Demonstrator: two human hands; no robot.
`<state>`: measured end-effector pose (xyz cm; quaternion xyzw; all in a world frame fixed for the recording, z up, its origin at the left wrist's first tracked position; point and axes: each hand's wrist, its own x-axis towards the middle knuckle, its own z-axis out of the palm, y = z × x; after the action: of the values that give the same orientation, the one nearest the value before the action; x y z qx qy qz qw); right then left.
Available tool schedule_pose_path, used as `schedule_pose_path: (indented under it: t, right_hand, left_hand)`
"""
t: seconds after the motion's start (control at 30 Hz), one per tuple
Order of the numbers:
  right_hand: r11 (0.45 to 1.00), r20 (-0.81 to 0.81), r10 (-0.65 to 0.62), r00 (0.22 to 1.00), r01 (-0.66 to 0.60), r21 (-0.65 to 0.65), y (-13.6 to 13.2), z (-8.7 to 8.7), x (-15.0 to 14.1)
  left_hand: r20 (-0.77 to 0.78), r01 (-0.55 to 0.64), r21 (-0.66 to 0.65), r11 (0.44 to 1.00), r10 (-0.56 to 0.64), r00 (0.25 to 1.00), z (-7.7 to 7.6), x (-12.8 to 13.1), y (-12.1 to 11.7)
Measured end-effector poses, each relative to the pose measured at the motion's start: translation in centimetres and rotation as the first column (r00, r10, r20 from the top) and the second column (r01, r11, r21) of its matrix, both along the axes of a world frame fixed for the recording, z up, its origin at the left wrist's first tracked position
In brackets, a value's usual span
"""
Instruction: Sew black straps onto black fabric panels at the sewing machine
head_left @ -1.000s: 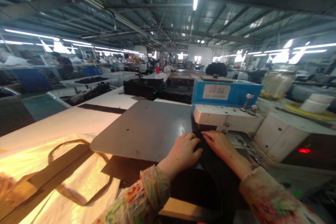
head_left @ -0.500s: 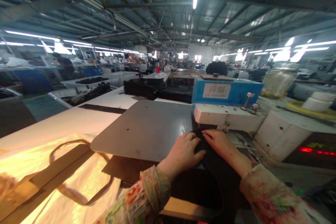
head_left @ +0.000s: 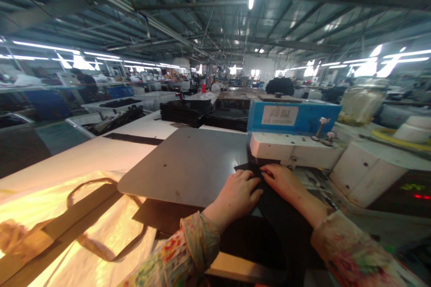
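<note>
A black fabric piece [head_left: 269, 208] lies on the grey metal plate [head_left: 188, 166] of a sewing machine [head_left: 296, 148], its far end under the machine head. My left hand [head_left: 237, 195] rests on the fabric with its fingers curled, pressing it down. My right hand [head_left: 284, 181] lies beside it with fingers stretched flat on the fabric, fingertips close to the machine head. Both hands touch each other above the cloth.
A blue box [head_left: 292, 116] sits on the machine. Stacks of black pieces [head_left: 186, 112] stand further back on the white table [head_left: 84, 157]. A translucent bag with dark handles [head_left: 90, 219] lies at the left. A red display [head_left: 420, 196] glows at the right.
Both hands have slid the black fabric slightly forward toward the machine head; its far corner now shows flat on the plate. The view has shifted a little.
</note>
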<state>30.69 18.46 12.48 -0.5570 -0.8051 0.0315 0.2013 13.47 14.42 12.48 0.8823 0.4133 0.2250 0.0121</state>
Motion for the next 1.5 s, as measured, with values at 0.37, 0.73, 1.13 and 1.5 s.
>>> schedule_pose_path:
  t: [0.37, 0.73, 1.13, 1.5]
  right_hand:
    - [1.000, -0.014, -0.022, 1.000, 0.022, 0.012, -0.05, -0.09, -0.22]
    - [0.999, 0.002, -0.018, 1.000, 0.018, 0.026, -0.29, -0.05, -0.35]
    - [0.997, 0.029, -0.013, 0.999, 0.011, 0.070, -0.19, -0.45, -0.17]
    - [0.997, 0.040, -0.016, 0.999, 0.013, 0.073, -0.19, -0.46, -0.20]
  left_hand:
    - [-0.016, 0.028, -0.002, 1.000, -0.028, 0.999, 0.29, -0.03, -0.07]
    - [-0.008, 0.047, -0.001, 0.999, -0.047, 0.999, 0.36, -0.10, -0.24]
    - [0.006, 0.052, 0.011, 0.999, -0.052, 0.999, 0.47, -0.27, -0.42]
    - [0.016, 0.058, 0.020, 0.998, -0.058, 0.998, 0.28, -0.26, -0.40]
